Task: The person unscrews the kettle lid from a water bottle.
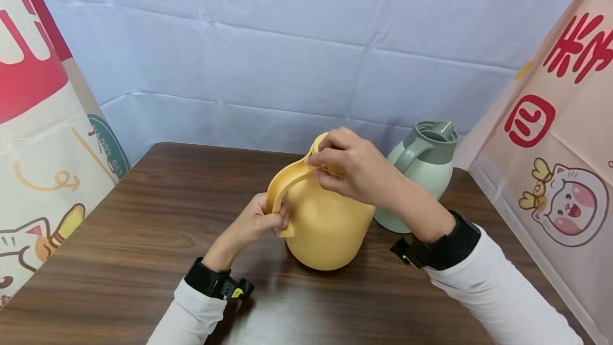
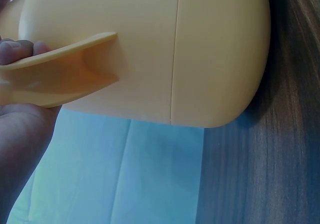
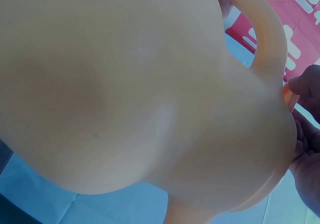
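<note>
A yellow vacuum jug (image 1: 325,228) stands in the middle of the head view, its base at the wooden tabletop. The left hand (image 1: 256,222) grips its curved handle (image 2: 65,76), fingers wrapped around it. Over the jug's mouth, the right hand (image 1: 356,166) has its fingertips on the lid; much of the lid is hidden beneath that hand. In the right wrist view, thumb and fingers pinch a small orange-yellow lid tab (image 3: 290,98) near the top of the handle.
Behind and right of the yellow jug stands a pale green jug (image 1: 426,174) with a darker green collar and handle. The brown wooden table (image 1: 191,217) reaches back to a light blue cloth backdrop (image 1: 268,63). Printed cloths hang at both sides.
</note>
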Available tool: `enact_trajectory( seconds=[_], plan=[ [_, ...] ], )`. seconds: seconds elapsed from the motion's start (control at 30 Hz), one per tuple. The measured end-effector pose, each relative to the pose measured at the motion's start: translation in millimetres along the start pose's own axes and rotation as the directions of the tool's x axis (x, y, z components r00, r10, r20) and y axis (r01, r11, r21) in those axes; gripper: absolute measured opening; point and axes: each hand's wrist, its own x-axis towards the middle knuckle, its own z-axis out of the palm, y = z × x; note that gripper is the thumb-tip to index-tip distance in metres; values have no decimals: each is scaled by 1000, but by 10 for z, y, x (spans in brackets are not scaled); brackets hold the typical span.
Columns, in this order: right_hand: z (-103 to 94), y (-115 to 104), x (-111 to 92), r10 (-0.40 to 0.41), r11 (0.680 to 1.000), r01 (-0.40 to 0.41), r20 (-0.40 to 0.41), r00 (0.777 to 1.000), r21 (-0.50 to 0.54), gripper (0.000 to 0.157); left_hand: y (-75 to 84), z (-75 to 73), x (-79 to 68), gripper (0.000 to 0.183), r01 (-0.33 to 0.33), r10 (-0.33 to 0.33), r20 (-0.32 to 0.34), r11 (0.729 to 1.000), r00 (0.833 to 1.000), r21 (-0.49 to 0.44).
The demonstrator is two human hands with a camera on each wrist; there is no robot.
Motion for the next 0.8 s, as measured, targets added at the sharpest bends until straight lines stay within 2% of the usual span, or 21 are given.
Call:
enact_trajectory(
  seconds=[0.23,0.43,0.53,0.67,0.8],
  plan=[
    [20,-22,-114,-65,997,62,-94,993,-37,17,-15,1,-1,7,-6,6,9,1000,1000,-3],
    [4,-51,-214,-79,997,79,-203,976,-6,14,-25,-2,-11,8,-7,7,6,1000,1000,11],
    [-9,-47,-263,-76,997,80,-265,961,4,6,-24,-5,-13,9,-10,10,7,1000,1000,10],
    [-20,-27,-341,-44,998,55,-318,947,24,22,-18,-9,-17,9,-13,13,9,1000,1000,-1],
    [-41,3,-430,0,999,18,-331,944,51,24,-18,-8,-15,8,-15,15,10,1000,1000,-11]
  ],
)
